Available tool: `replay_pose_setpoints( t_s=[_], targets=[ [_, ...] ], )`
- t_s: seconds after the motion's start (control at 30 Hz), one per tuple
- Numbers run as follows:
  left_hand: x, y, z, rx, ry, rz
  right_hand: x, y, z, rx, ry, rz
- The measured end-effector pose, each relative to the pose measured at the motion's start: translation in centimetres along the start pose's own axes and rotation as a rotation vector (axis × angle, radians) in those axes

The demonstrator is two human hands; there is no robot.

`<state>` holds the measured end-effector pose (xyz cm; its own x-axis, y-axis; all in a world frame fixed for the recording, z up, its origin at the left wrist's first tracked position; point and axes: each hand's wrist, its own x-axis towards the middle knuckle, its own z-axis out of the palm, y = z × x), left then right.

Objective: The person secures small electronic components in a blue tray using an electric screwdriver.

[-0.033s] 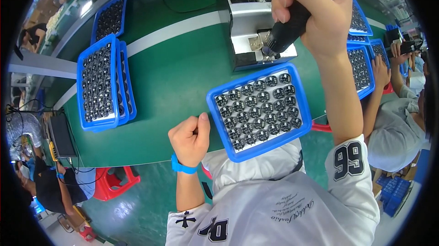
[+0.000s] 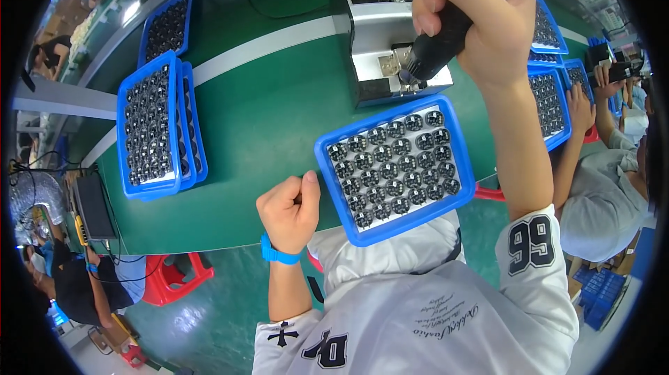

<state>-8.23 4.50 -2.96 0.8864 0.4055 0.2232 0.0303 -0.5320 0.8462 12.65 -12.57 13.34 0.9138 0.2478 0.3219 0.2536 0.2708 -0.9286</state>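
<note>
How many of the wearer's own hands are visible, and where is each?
2: the left hand, curled, is left of the nearest blue tray; the right hand grips a black tool at the silver machine. Some fingers are hidden.

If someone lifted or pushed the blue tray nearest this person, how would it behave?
The tray would probably stay stiff: it looks thick-rimmed and shows no sag. Tilting might make the black parts slide, since nothing visible fastens them. Pushed nearer, it could tip, as it seems to reach the edge of the table.
</note>
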Motion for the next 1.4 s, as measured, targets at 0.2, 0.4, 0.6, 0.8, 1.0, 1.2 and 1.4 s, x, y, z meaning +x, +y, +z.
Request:
replay_pose_setpoints(
  t_s=[0.2, 0.4, 0.6, 0.8, 1.0, 1.2, 1.4],
  targets=[
    [-0.1, 0.2, -0.2, -0.051, 0.035, -0.038, 0.1, 3.5, -3.2, 0.259, -0.434, -0.210],
    [3.3, 1.1, -1.2, -0.019, -0.120, 0.289, -5.8, 1.1, -5.6, 0.134, -0.115, -0.120],
    [7.4, 3.6, 1.1, 0.082, -0.503, 0.511, -6.4, 3.6, -4.5, 0.068, -0.067, -0.202],
    [8.8, 4.5, 4.1, 0.142, -0.588, 0.614, -6.5, 4.5, -4.2, 0.076, -0.053, -0.178],
    [9.2, 3.8, 5.4, 0.173, -0.536, 0.655, -6.4, 4.7, -4.2, -0.063, -0.072, -0.153],
    [8.8, 3.6, 5.6, 0.184, -0.497, 0.670, -6.6, 4.8, -4.1, -0.082, -0.075, -0.183],
    [8.7, 3.7, 5.7, 0.185, -0.490, 0.662, -6.9, 4.5, -4.4, -0.088, -0.071, -0.195]
  ],
)
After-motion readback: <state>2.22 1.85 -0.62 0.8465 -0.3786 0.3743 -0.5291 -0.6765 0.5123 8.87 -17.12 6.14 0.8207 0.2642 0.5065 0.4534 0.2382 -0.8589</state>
